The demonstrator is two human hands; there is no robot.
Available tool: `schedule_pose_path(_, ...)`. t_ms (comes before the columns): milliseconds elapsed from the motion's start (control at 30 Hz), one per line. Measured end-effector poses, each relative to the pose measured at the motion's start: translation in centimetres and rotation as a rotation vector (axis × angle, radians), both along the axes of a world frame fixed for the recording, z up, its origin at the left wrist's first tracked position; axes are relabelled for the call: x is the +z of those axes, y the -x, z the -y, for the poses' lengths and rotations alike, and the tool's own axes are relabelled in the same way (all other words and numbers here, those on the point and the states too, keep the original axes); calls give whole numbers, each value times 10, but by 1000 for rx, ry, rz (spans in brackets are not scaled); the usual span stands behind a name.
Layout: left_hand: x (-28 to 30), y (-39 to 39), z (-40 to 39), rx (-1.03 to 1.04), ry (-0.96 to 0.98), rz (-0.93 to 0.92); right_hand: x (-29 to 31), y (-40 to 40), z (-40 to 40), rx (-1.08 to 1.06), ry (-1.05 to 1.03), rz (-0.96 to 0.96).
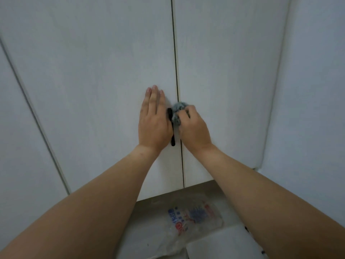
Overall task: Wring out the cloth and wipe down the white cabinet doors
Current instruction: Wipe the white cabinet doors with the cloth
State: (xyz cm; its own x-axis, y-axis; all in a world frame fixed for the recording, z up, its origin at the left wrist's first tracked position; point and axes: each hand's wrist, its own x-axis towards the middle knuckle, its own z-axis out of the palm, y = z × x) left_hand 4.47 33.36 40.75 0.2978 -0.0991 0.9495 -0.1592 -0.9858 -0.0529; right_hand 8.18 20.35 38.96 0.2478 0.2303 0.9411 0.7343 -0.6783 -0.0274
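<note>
I held the left hand (154,119) flat, fingers straight, against the left cabinet door (97,75). The right hand (193,128) gripped the bunched grey cloth (177,111), pressed at the door seam beside the black handle (171,128).

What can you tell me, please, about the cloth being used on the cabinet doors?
The cloth is a small grey-blue wad with a fuzzy, looped texture, like microfibre or terry. It is bunched into a ball, not spread flat. The right hand grips it, fingers curled over it, and hides its lower right part. It sits against the white cabinet doors at the dark vertical seam between two doors, right beside the black handle. Whether it is wet cannot be told.
</note>
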Motion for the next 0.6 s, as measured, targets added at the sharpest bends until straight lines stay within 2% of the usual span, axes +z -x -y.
schedule_pose_path(100,23,4,7,28,-2,12,89,-6,-4,45,-201,26)
schedule_pose_path(200,49,2,11,86,33,36,188,-22,-12,-27,-210,168)
schedule_pose_path(267,58,-1,13,125,30,45,221,-35,-14,-72,-234,197)
schedule_pose_path(333,56,-5,10,130,16,47,212,-40,-20,-79,-294,248)
schedule_pose_path(400,51,-7,8,106,-10,54,175,-40,-28,-56,-351,285)
schedule_pose_path(600,26,5,5,24,125,58,35,-30,-29,-54,-273,102)
